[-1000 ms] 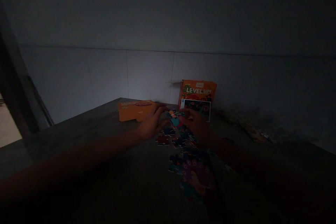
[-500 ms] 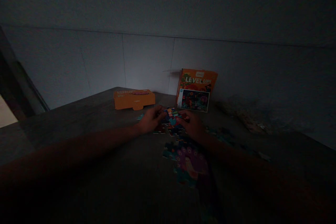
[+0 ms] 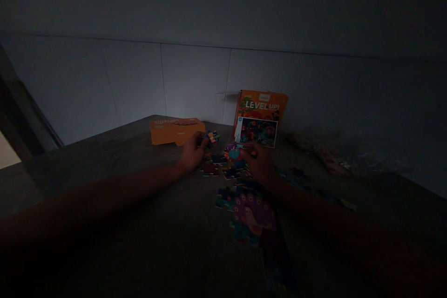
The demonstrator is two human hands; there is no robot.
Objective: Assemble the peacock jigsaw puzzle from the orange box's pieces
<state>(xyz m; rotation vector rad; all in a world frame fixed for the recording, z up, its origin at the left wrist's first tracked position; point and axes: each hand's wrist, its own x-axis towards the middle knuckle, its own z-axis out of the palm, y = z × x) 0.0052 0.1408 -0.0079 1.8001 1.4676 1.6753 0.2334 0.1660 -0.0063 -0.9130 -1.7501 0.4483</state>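
Note:
My left hand (image 3: 191,152) is closed on a small dark blue and orange puzzle piece (image 3: 213,137), pinched between thumb and fingers just in front of the orange box. Bent fingers of my right hand (image 3: 258,160) grip a puzzle piece (image 3: 233,151) with purple, light blue and red on it. Beneath and between the hands lie several loose puzzle pieces (image 3: 210,169). Closer to me on the table is a joined puzzle section (image 3: 254,212) showing a purple peacock. The scene is dim, so fine detail is hard to make out.
An orange box (image 3: 176,132) lies at the back left. Against the wall stands an orange "LEVEL UP!" box (image 3: 264,102), with a picture card (image 3: 258,131) leaning on it. Crumpled clear plastic (image 3: 344,160) and more puzzle pieces (image 3: 296,178) are on the right of the grey table (image 3: 115,149).
My hands have moved apart, the left one shifting left and slightly up. The pieces that were together between them are now separate, one in each hand.

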